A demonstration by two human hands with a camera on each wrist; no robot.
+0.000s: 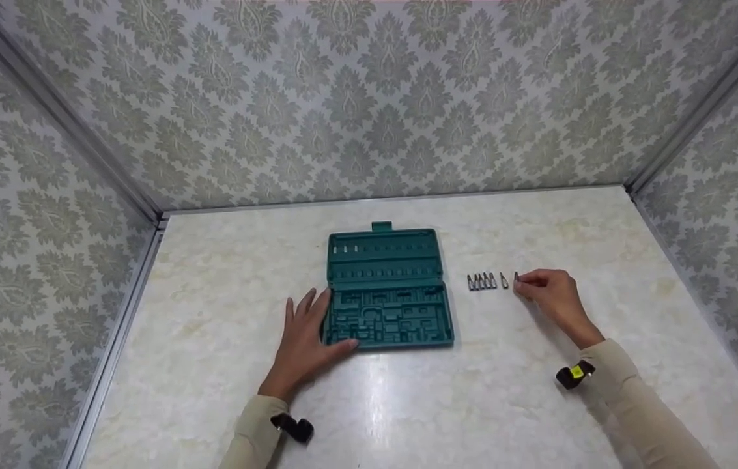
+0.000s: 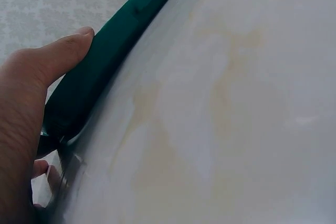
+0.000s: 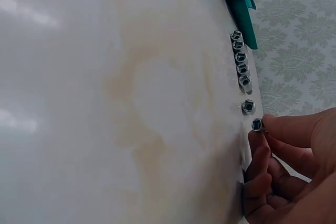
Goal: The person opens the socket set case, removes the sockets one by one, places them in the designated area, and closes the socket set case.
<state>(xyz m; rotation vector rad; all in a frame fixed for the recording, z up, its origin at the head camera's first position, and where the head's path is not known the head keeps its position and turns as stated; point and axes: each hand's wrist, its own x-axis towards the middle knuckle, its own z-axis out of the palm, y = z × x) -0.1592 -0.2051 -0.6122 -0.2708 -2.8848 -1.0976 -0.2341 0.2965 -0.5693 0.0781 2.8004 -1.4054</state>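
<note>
Right hand (image 1: 554, 296) pinches the end bit (image 3: 256, 125) of a short row of small metal bits (image 1: 482, 281), mid-desk toward the right edge; grip is closed on it w/ thumb and forefinger. Left hand (image 1: 307, 339) lies flat, fingers spread, against the near-left corner of the open green case (image 1: 387, 286), centre of the pale desk (image 1: 212, 273). Bit is likely light, hard, smooth; best pinched by its sides, prob. rolls easily.

A staged recording booth rather than a lived-in room is suggested by the pale marble-patterned tabletop (image 1: 408, 404), which is enclosed on three sides by grey damask-wallpapered panels (image 1: 369, 98) joined at grey metal corner strips (image 1: 56, 104).
</note>
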